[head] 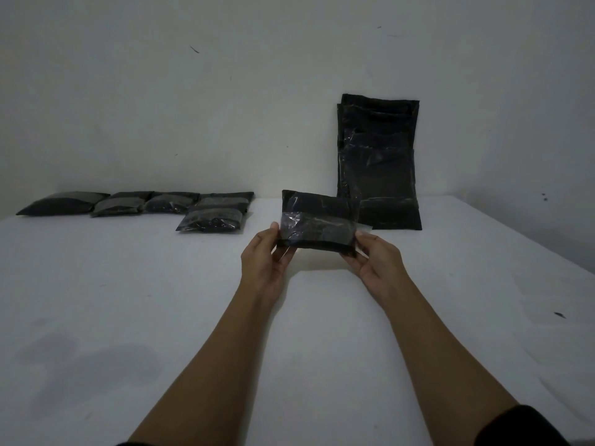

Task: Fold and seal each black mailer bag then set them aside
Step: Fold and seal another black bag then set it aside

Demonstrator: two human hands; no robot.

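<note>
A folded black mailer bag (318, 220) hangs in the air above the white table (289, 333), held upright between both hands. My left hand (267, 255) pinches its lower left corner, thumb in front. My right hand (373, 259) pinches its lower right edge. A glossy strip runs across the bag's front. Behind it, a stack of flat unfolded black mailer bags (378, 156) leans against the wall. Several folded bags (212, 214) lie in a row at the far left.
The white wall (193, 91) rises directly behind the table's far edge. A small dark scrap (559, 314) lies near the table's right side. Bare tabletop lies between me and the held bag.
</note>
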